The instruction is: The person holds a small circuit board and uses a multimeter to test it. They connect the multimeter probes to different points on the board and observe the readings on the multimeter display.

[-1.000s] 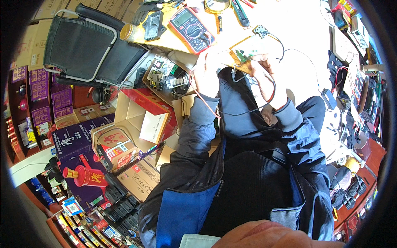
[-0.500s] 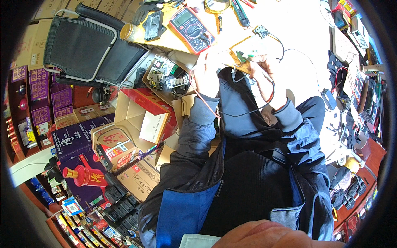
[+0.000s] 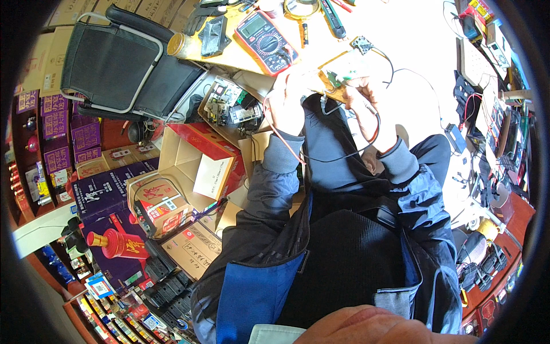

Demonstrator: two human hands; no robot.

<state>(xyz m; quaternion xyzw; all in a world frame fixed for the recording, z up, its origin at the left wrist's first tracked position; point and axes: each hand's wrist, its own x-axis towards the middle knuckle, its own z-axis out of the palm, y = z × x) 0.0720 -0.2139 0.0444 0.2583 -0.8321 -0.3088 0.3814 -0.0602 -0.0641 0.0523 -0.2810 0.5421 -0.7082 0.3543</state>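
My left hand point(image 3: 291, 97) and my right hand point(image 3: 366, 100) are raised together over the edge of the workbench, both gripping a small green circuit board point(image 3: 339, 71) between them. Red and black wires point(image 3: 372, 135) hang from the board and loop down over my dark jacket sleeves. A thin red wire point(image 3: 281, 135) runs down past my left wrist. A small black module point(image 3: 362, 44) on a lead lies just beyond the board. The glare on the bench hides the fingertips.
A red-cased multimeter point(image 3: 265, 41) lies on the wooden bench point(image 3: 229, 54) to the left of my hands. A black mesh chair point(image 3: 123, 71) stands at the left. Open cardboard boxes point(image 3: 197, 166) and purple cartons point(image 3: 103, 195) crowd the floor. Tools and cables fill the right side point(image 3: 487, 132).
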